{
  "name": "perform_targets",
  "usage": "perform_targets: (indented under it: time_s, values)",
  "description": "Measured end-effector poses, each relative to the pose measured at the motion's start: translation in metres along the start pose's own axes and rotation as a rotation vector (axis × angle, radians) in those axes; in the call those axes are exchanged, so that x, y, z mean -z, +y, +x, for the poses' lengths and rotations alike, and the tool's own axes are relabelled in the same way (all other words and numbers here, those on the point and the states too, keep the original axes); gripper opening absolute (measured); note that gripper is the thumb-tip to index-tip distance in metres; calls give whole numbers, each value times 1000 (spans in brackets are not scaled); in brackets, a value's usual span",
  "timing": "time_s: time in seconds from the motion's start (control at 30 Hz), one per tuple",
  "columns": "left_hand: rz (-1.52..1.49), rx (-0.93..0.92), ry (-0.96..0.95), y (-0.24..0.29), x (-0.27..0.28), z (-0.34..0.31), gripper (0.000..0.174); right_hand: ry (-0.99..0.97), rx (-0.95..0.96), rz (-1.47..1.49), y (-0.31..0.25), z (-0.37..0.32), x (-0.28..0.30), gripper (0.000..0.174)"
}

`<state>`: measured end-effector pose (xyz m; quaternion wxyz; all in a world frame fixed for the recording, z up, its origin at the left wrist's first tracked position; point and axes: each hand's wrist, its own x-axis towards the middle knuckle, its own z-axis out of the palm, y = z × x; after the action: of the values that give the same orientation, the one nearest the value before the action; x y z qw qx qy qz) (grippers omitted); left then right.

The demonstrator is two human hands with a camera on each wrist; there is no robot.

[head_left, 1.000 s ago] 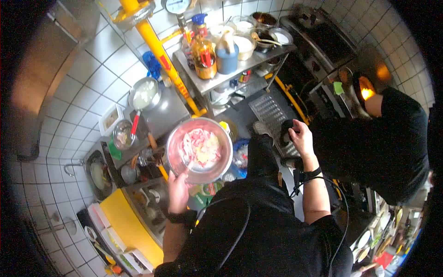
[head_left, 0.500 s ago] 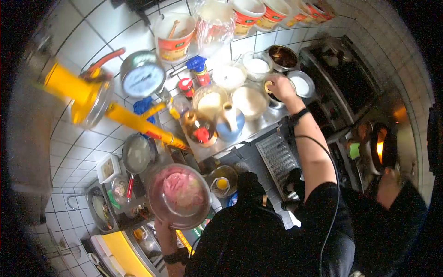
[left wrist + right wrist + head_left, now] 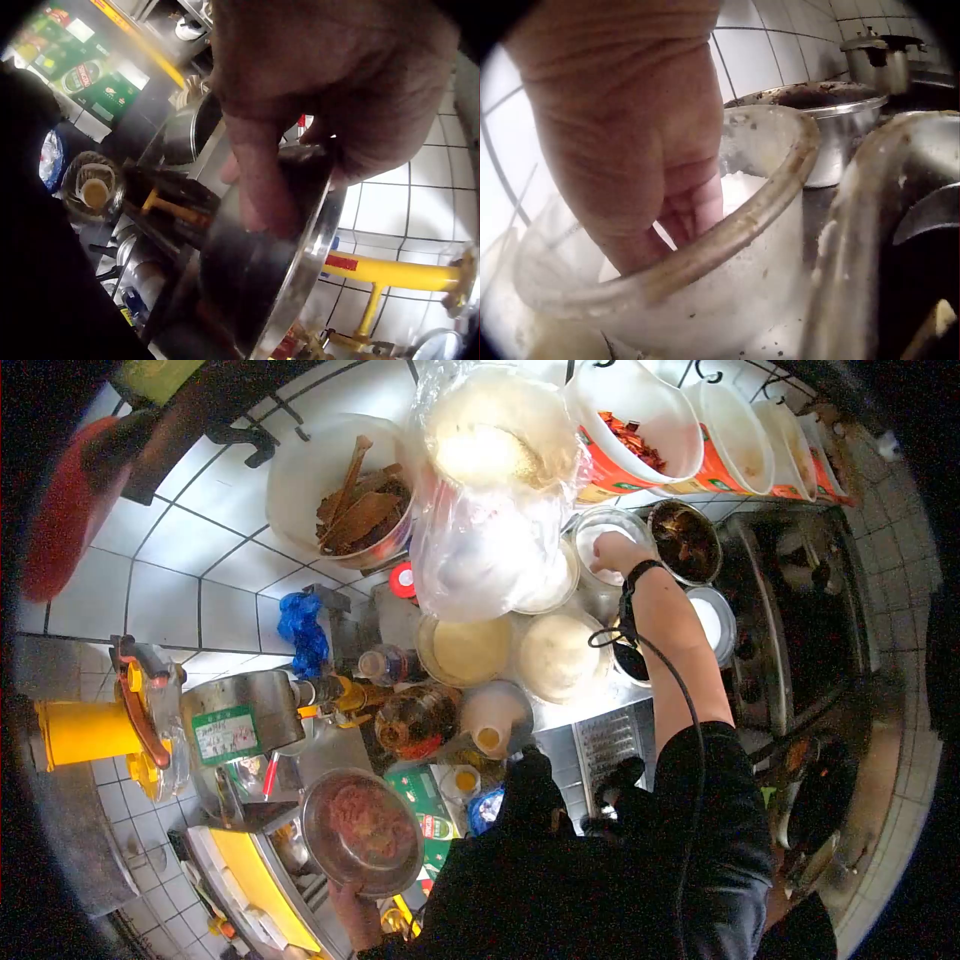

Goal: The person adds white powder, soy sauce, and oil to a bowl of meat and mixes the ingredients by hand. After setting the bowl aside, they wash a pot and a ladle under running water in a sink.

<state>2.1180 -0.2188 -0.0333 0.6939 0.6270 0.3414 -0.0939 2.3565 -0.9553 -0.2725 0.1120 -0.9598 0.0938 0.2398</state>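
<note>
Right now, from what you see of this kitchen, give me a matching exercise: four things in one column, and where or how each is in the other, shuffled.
1 left hand
2 right hand
3 white tub
4 blue bag

A against the white tiles
B fingers down in the powder bowl
C holds brown bark
D grips the metal bowl

Pairs: 1-D, 2-B, 3-C, 4-A

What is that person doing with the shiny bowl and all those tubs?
A person is working in a small tiled kitchen. Their left hand grips a round shiny steel bowl of pink raw meat, thumb over its rim. Their right hand reaches into a clear plastic tub, with its fingers dipped in the white powder inside.
</note>
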Motion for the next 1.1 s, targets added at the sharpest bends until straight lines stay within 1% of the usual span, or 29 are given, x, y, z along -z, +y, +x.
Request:
perform_targets:
  time_s: [0.03,0.07,0.17,0.2,0.27,0.3,0.37,0.43,0.47,0.5,0.53,0.57,0.63,0.7,0.77,0.83,0.9,0.97,1.0,1.03,1.1]
  values:
    - [-17,-20,10,1,-7,-2,59,-59,-33,-22,0,4,-2,37]
    - [-18,-15,17,1,-11,-3,59,-13,-10,-32,4,10,-12,32]
    - [33,-40,13,-1,-14,1,59,-25,-35,-9,22,31,-31,28]
    - [25,-26,14,-4,-10,3,59,-26,-33,-10,18,23,-21,28]
    - [16,-8,14,-7,-3,5,60,56,-147,170,3,-8,15,19]
    - [11,-30,-2,-8,-2,6,59,56,-149,167,4,-17,20,19]
    - [-3,-53,-21,-7,-4,8,58,141,-240,866,11,-34,29,17]
    - [32,-95,-69,1,-16,7,52,153,-221,860,3,-61,49,17]
    - [132,-109,-93,1,-11,10,49,176,-177,1054,-4,-73,54,17]
    - [162,-116,-126,-2,-1,17,47,184,-132,1252,-16,-86,56,17]
    - [193,-124,-159,-6,9,23,45,192,-89,1264,-35,-106,68,17]
    - [149,-133,-208,-15,20,32,43,197,-44,1278,-61,-133,84,18]
    - [148,-58,-209,-31,46,50,40,172,-53,1207,-124,-182,112,20]
    - [104,-50,-228,-22,30,43,44,131,67,1093,-195,-236,130,18]
    - [103,-66,-280,-29,34,51,43,39,239,1134,-262,-280,122,17]
    - [184,-10,-278,-29,45,58,43,47,388,1030,-357,-323,109,13]
    - [186,-25,-305,-30,43,59,44,304,931,591,-411,-315,55,17]
    - [79,-43,-318,-40,45,66,41,273,1012,253,-461,-317,27,18]
    - [128,-55,-341,-39,46,66,41,274,1019,242,-470,-316,16,18]
    - [115,-64,-341,-41,53,69,41,304,990,204,-480,-312,7,18]
    - [131,-19,-384,-43,60,74,42,336,968,156,-493,-316,8,17]
